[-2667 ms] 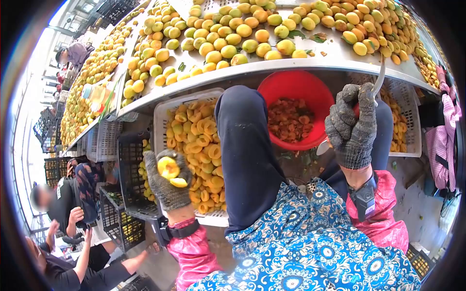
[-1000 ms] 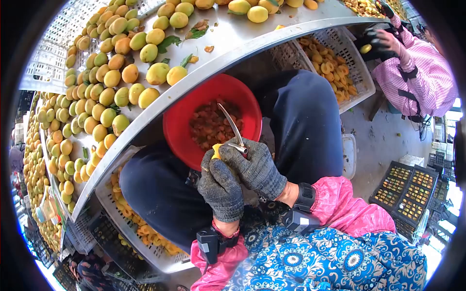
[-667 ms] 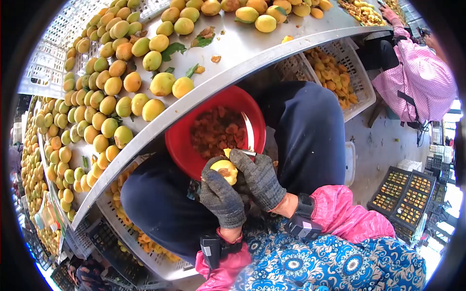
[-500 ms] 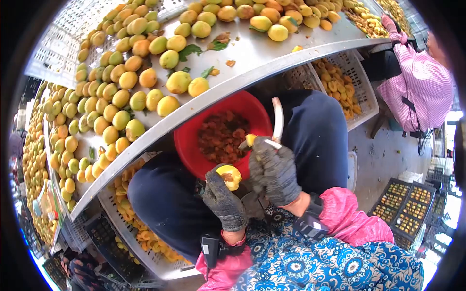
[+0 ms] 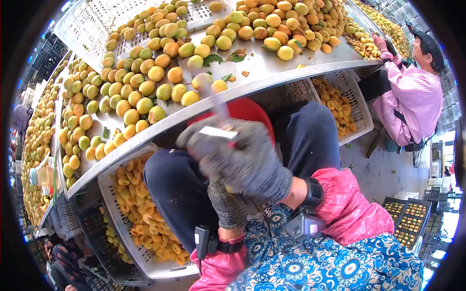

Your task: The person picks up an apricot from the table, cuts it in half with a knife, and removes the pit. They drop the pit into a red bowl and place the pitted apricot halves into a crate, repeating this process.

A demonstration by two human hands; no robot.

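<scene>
My right hand (image 5: 238, 157), in a grey knitted glove, is closed around a knife (image 5: 219, 104). Its pale, narrow upper part is smeared by motion and points up toward the table edge. A white strip shows at the fingers. Below and behind it, my left hand (image 5: 226, 206), also gloved, is mostly covered; its fingers are hidden, and only a sliver of yellow shows between the hands. The red bowl (image 5: 252, 112) between my knees is largely blocked from view by my right hand. Whole apricots (image 5: 190, 98) lie on the metal table just beyond.
The metal table's rim (image 5: 272, 77) curves above my knees. A white crate (image 5: 145, 269) of apricot halves stands at lower left, another crate (image 5: 365, 121) at right. A person in a pink checked top (image 5: 412, 99) sits at right. Dark trays (image 5: 412, 218) stand on the floor.
My right hand has swung left and up, across my left hand and the bowl. The apricot half with its pit, seen earlier in my left hand, is now hidden. The view has shifted slightly.
</scene>
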